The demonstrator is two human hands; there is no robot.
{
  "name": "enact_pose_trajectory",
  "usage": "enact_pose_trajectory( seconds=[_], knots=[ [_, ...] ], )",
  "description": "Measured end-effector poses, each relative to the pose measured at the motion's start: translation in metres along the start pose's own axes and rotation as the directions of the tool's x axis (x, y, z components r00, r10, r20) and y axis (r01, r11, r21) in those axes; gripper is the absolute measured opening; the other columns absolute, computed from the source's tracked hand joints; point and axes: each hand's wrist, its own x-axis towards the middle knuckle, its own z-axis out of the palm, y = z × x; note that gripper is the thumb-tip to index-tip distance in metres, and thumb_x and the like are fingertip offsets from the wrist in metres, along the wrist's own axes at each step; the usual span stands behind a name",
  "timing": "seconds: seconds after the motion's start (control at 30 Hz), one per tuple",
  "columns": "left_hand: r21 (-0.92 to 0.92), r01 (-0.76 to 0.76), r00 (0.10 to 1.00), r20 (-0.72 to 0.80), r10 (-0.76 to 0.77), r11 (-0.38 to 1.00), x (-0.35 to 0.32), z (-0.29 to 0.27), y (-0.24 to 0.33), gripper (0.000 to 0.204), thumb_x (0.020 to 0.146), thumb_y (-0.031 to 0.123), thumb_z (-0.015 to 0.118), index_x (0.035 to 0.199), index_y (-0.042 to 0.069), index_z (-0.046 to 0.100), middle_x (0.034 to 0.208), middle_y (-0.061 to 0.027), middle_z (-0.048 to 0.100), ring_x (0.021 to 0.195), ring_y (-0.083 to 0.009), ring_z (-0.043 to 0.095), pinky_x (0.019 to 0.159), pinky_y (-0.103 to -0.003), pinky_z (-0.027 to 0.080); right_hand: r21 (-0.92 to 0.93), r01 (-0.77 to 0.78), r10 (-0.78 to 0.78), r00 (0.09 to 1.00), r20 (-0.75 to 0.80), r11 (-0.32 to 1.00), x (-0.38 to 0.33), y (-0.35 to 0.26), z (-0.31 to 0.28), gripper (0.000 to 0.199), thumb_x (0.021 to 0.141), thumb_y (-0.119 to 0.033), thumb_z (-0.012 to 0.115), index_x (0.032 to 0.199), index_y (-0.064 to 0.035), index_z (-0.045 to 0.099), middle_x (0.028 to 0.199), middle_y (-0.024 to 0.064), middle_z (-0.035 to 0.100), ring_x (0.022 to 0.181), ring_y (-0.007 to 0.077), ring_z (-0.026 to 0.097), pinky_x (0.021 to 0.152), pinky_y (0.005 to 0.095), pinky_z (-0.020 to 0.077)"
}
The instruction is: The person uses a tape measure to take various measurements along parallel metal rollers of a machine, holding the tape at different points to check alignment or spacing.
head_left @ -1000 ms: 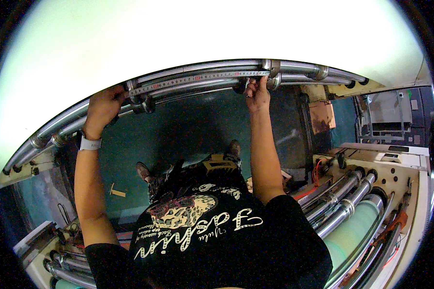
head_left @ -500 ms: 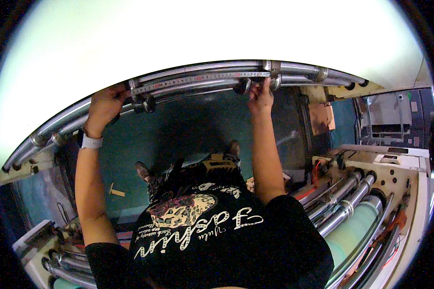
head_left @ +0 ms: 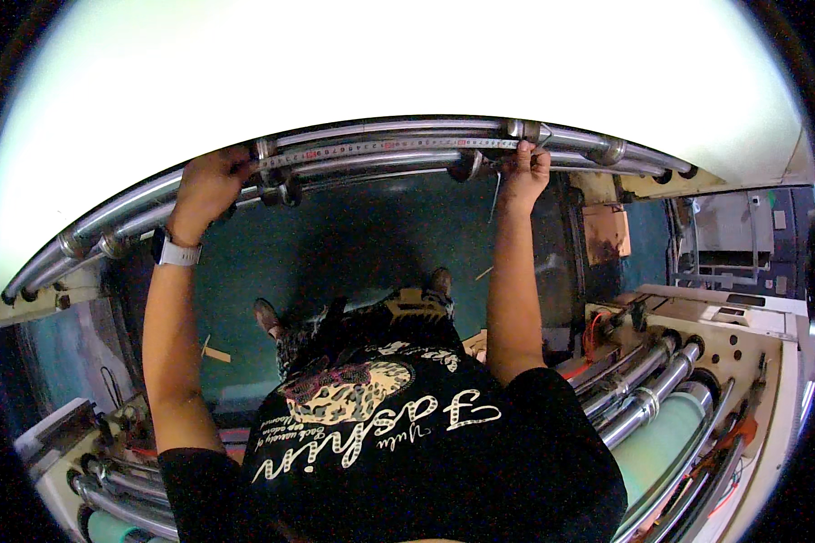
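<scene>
Metal rods (head_left: pixel 407 129), smooth and glossy — the shirt (head_left: pixel 543 452) matt cloth — the wide right-hand roller (head_left: pixel 654 450) smooth-faced.

And here both arms are being stretched forward, well apart. The left forearm (head_left: pixel 170 330) is being held out almost straight, while the left hand (head_left: pixel 210 195) is being angled inward, its fingers being curled (the tips are being lost in shadow). Across on the other side, the right forearm (head_left: pixel 515 281) is being extended, and the right hand (head_left: pixel 523 179) is being held thumb-up, fingers being folded alongside.
</scene>
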Motion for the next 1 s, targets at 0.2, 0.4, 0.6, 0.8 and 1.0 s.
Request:
enact_pose_trajectory(
  seconds=[0.2,0.4,0.6,0.8,1.0],
  knots=[
    [0.034,-0.108,0.993,-0.033,0.109,0.994,0.003,0.005,-0.01,0.023,0.078,0.028,0.058,0.091,0.011,0.066,0.087,-0.0131,0.063,0.08,-0.0317,0.06,0.072,-0.04,0.048,-0.071,-0.005,0.002,0.999,-0.036,0.997,0.005,-0.002,-0.002,0.01,0.084,-0.009,0.06,0.077,-0.0103,0.052,0.064,-0.0016,0.048,0.053,0.0092,0.043,0.045,0.0243,0.0382],
    [0.097,-0.073,0.997,0.014,0.072,0.993,0.003,0.003,-0.006,0.025,0.078,0.032,0.055,0.091,0.013,0.066,0.084,-0.0111,0.064,0.079,-0.0315,0.061,0.07,-0.042,0.049,0.036,-0.027,0.025,0.998,0.061,0.999,0.006,-0.002,-0.006,0.011,0.084,-0.006,0.058,0.075,-0.0072,0.052,0.075,0.0022,0.057,0.068,0.0127,0.053,0.065,0.0283,0.0485],
    [0.08,-0.057,0.996,0.068,0.052,0.995,0.003,-0.004,0.0,0.023,0.077,0.03,0.055,0.087,0.013,0.066,0.082,-0.0119,0.064,0.078,-0.0322,0.061,0.068,-0.043,0.049,0.079,-0.034,0.022,0.989,0.148,0.996,0.014,0.002,-0.011,0.011,0.086,-0.008,0.056,0.077,-0.0078,0.051,0.077,0.0029,0.057,0.066,0.0117,0.053,0.056,0.0278,0.047],
    [0.1,-0.048,0.997,0.065,0.042,0.994,0.005,-0.001,-0.001,0.024,0.078,0.03,0.052,0.088,0.014,0.066,0.086,-0.0119,0.064,0.082,-0.0319,0.061,0.071,-0.043,0.049,0.011,-0.061,0.06,0.994,0.096,0.998,0.012,0.0,-0.009,0.011,0.089,-0.012,0.054,0.08,-0.0067,0.05,0.081,0.0042,0.059,0.068,0.0131,0.055,0.058,0.0265,0.0475],
    [0.076,-0.047,0.998,0.042,0.044,0.996,0.004,-0.002,-0.001,0.024,0.078,0.03,0.053,0.087,0.013,0.067,0.084,-0.0131,0.063,0.08,-0.0331,0.06,0.072,-0.044,0.048,-0.028,-0.077,0.08,0.991,0.108,0.997,0.017,0.001,-0.015,0.014,0.087,-0.016,0.057,0.079,-0.0084,0.05,0.07,0.0002,0.056,0.056,0.0085,0.049,0.048,0.0225,0.04]
  ],
)
